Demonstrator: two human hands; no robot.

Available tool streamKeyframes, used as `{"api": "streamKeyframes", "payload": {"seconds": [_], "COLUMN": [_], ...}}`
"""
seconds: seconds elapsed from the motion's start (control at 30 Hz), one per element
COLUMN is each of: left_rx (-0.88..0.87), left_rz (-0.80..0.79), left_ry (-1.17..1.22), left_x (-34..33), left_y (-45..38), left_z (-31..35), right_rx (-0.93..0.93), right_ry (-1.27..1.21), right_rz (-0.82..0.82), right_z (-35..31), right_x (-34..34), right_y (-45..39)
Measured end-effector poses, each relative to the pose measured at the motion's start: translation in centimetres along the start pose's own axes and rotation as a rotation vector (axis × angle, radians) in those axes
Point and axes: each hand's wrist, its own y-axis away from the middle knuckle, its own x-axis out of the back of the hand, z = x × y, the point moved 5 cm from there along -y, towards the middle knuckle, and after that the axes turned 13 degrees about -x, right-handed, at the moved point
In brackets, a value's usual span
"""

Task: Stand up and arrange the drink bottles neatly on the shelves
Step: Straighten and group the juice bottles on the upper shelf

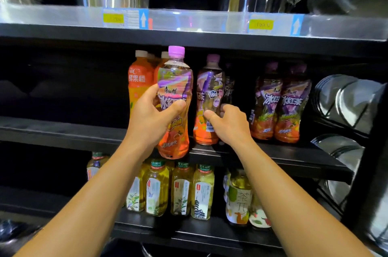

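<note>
The black middle shelf (63, 130) at frame centre carries upright orange juice bottles (138, 80) and purple-capped iced tea bottles (279, 103). Below stand green tea bottles (180, 189). The left hand (151, 118) grips a held iced tea bottle (175, 97) upright before the shelf edge; the right hand (228, 124) grips a shelved iced tea bottle (207, 99).

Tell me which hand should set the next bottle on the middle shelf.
Left. The left hand already grips the purple-capped bottle upright before the shelf; the right hand is touching a standing bottle.
</note>
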Motion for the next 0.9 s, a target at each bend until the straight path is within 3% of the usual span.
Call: {"api": "streamKeyframes", "payload": {"seconds": [0.23, 0.6, 0.9], "left_rx": [0.010, 0.062, 0.070], "left_rz": [-0.058, -0.126, -0.161], "left_ry": [0.136, 0.152, 0.068], "left_x": [-6.7, -16.1, -21.6], "left_y": [-0.2, -0.6, -0.8], "left_z": [1.0, 1.1, 1.7], "right_rx": [0.004, -0.120, -0.222], "right_ry": [0.082, 0.180, 0.265], "right_rz": [0.105, 0.317, 0.386], "right_z": [3.6, 10.8, 12.4], "right_x": [6.8, 16.1, 16.2], "right_y": [2.5, 2.8, 0.9]}}
